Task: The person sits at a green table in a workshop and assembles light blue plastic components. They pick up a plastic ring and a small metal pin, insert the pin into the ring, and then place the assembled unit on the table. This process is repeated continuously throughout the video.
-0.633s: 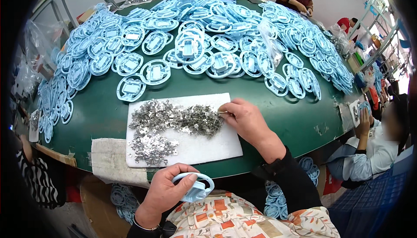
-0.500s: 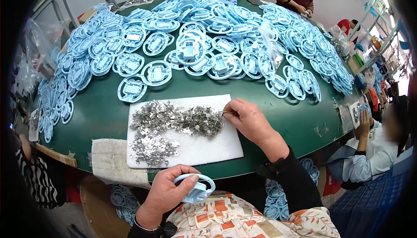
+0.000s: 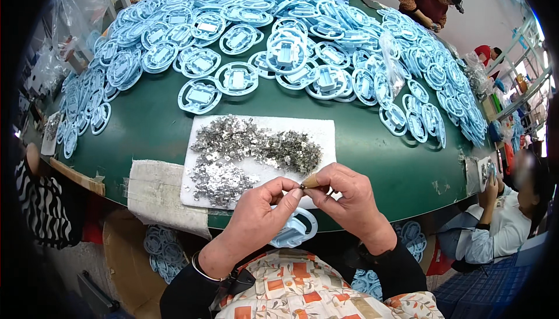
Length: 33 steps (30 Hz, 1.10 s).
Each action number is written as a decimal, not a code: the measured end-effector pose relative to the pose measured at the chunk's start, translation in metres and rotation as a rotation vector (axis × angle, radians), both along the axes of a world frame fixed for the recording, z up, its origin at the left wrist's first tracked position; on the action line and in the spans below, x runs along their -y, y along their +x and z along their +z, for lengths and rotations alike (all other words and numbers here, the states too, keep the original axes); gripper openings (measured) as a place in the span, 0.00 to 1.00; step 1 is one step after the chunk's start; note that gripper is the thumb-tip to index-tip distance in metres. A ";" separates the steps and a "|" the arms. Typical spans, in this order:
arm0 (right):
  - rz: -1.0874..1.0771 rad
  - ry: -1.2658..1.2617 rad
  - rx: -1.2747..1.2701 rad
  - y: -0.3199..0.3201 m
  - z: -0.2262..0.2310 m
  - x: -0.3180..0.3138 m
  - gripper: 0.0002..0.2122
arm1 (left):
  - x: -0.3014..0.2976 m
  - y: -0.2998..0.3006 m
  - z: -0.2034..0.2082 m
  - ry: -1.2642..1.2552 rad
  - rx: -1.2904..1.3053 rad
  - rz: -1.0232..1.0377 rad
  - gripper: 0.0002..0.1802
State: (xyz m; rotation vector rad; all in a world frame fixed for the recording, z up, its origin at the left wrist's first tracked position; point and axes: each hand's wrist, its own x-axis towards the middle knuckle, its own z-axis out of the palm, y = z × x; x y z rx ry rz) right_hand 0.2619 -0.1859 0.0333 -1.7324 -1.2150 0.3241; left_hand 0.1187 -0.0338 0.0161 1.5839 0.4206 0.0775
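The light-blue oval frame (image 3: 294,231) is held low, just beyond the apron (image 3: 297,284), under the left hand (image 3: 262,211), which seems to be clamped on it with the lower fingers, so that thumb and forefinger are freed for a pinch above. A tan tapered piece (image 3: 311,181) is gripped by the right hand (image 3: 349,197), and its tip is met by the left fingertips, probably for steadiness. The loose silvery metal clips (image 3: 224,182) and a darker pile of clips (image 3: 291,150) are spread on a white pad (image 3: 323,130), presumably so that small parts are easily seen and reached. More frames (image 3: 236,78) are heaped farther back on the worktop (image 3: 151,127), perhaps to leave room near the body.

The left hand's lower fingers are hidden, and part of the frame is covered. What is pinched at the tip cannot be told.
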 end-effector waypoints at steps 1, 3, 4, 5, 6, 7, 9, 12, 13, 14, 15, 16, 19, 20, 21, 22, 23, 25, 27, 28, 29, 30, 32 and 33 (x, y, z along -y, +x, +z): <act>-0.004 0.005 -0.035 -0.001 0.001 0.001 0.09 | 0.000 -0.001 -0.004 -0.009 0.013 0.011 0.13; -0.050 -0.036 -0.151 0.000 0.003 0.000 0.07 | -0.002 -0.004 -0.007 -0.003 0.021 0.012 0.13; -0.044 -0.062 -0.171 0.002 0.002 0.002 0.06 | -0.003 -0.005 -0.006 0.005 0.020 -0.006 0.13; -0.039 -0.088 -0.192 0.004 0.002 0.004 0.06 | -0.004 -0.005 -0.004 0.013 0.018 -0.023 0.13; -0.011 -0.121 -0.242 0.004 0.004 0.005 0.05 | -0.005 -0.004 -0.001 0.026 0.010 -0.041 0.13; 0.009 -0.158 -0.299 0.003 0.004 0.006 0.05 | -0.005 -0.005 0.003 0.033 -0.011 -0.060 0.12; 0.051 -0.230 -0.414 0.004 0.007 0.005 0.04 | -0.005 -0.003 0.003 0.026 0.003 -0.075 0.12; 0.070 -0.234 -0.628 0.007 0.002 0.005 0.05 | -0.006 -0.004 0.007 0.148 -0.030 -0.107 0.12; 0.087 -0.217 -0.661 0.008 0.001 0.006 0.05 | -0.006 -0.004 0.011 0.165 -0.045 -0.121 0.12; 0.105 -0.231 -0.662 0.010 0.000 0.007 0.05 | -0.005 -0.004 0.015 0.182 -0.059 -0.135 0.13; 0.123 -0.245 -0.662 0.011 -0.002 0.008 0.05 | -0.004 -0.005 0.017 0.199 -0.072 -0.149 0.13; 0.143 -0.258 -0.660 0.013 -0.004 0.009 0.06 | -0.003 -0.005 0.015 0.202 -0.069 -0.151 0.13; 0.131 -0.222 -0.804 0.011 -0.007 0.009 0.06 | -0.003 -0.006 0.013 0.152 -0.062 -0.151 0.13; 0.092 -0.188 -0.819 0.011 -0.008 0.011 0.06 | -0.003 -0.007 0.008 0.080 -0.021 -0.117 0.14; 0.054 -0.153 -0.833 0.009 -0.009 0.016 0.06 | -0.002 -0.008 0.000 0.009 0.020 -0.084 0.15; 0.018 -0.122 -0.847 0.006 -0.009 0.021 0.06 | -0.002 -0.010 -0.003 -0.064 0.062 -0.048 0.16; -0.007 -0.079 -0.833 0.003 -0.010 0.025 0.06 | -0.003 -0.013 -0.002 -0.169 0.054 -0.034 0.17; -0.056 0.005 -0.807 -0.006 -0.010 0.033 0.05 | -0.006 -0.018 0.002 -0.380 0.038 -0.009 0.17; -0.019 0.008 -0.790 -0.012 -0.012 0.040 0.04 | -0.006 -0.021 0.000 -0.460 0.065 0.032 0.17; 0.004 0.019 -0.784 -0.014 -0.014 0.043 0.03 | -0.006 -0.021 -0.003 -0.473 0.080 0.055 0.17; 0.026 0.030 -0.778 -0.016 -0.015 0.045 0.03 | -0.006 -0.022 -0.005 -0.486 0.095 0.079 0.16; 0.040 0.064 -0.748 -0.020 -0.015 0.043 0.03 | -0.005 -0.021 -0.006 -0.501 0.115 0.116 0.16; 0.031 0.086 -0.722 -0.023 -0.025 0.042 0.03 | -0.003 -0.020 -0.007 -0.528 0.158 0.188 0.16; 0.026 0.097 -0.709 -0.024 -0.028 0.042 0.03 | -0.004 -0.020 -0.008 -0.534 0.178 0.207 0.17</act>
